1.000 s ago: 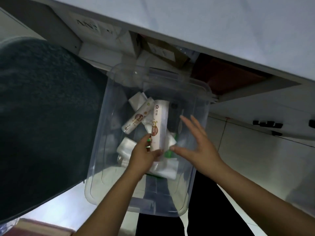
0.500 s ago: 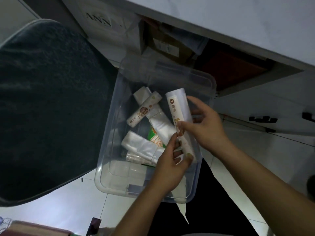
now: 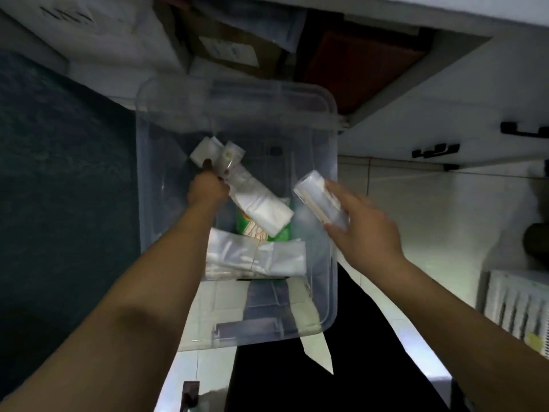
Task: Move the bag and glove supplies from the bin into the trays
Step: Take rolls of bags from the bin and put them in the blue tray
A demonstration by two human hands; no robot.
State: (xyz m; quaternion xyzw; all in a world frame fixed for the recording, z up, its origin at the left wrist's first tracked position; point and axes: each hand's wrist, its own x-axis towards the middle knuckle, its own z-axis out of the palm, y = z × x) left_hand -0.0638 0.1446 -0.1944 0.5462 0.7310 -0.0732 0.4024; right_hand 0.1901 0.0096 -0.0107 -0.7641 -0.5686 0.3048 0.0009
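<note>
My right hand (image 3: 361, 230) wraps one bag roll (image 3: 319, 197) above the bin (image 3: 237, 93) rim at 3 o'clock, freeing my left hand (image 3: 208, 188) to pinch a second roll (image 3: 228, 157) at 11 o'clock; remaining packs (image 3: 255, 257) lie at 6 o'clock.

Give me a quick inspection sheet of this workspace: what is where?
Surface: pale tiled floor under the clear bin.
Job's things: bag rolls, folded bags and a green packet in the bin.
Clutter: cardboard box under the counter.
Hands: left hand grips a roll inside the bin; right hand holds a roll at the bin's right rim.
Cables: nothing seen.
Surroundings: dark cushion, white rack.
</note>
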